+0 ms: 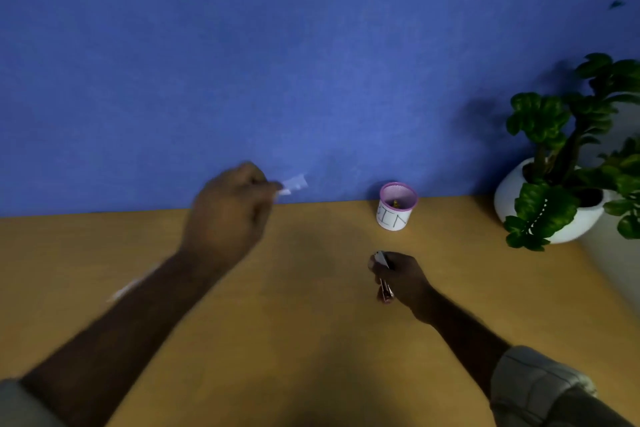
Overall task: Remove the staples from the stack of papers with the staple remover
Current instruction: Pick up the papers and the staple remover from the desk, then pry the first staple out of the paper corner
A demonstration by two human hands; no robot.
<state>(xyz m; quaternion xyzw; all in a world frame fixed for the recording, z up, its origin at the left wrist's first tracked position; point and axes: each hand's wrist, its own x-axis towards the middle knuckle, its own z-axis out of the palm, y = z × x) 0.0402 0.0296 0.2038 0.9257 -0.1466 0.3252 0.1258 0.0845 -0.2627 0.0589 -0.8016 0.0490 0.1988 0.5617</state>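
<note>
Nearest: two rolled grey-green sleeves at the lower corners, bare forearms reaching out over a plain tan wooden desk (311, 340).

Right hand (401, 276): low over the desk, right of centre, fingers curled round a small metal staple remover with pinkish handles (384, 282); its pale upper end shows above the thumb, its lower end below the fist. Whether its jaws are squeezed together cannot be told.

Left hand (228, 208): raised and blurred, left of centre, fingertips pinching a small white piece of paper (294, 184) held in the air before the wall. A pale streak shows beside the left forearm; too blurred to name. No flat stack of papers is visible on the desk.

Farther: a small round mesh pot with a pink rim and white label lettered "BIN" (396, 206), against the wall, something small and yellowish inside.

Far right: a leafy green plant in a round white pot (554, 191). Behind all, a blue wall (277, 62).

Progress, as a judgement: work appears under way or late; how many staples remain cannot be told.

Room: broad bare desk between and before the hands; wall closes the far edge, plant crowds the right.
</note>
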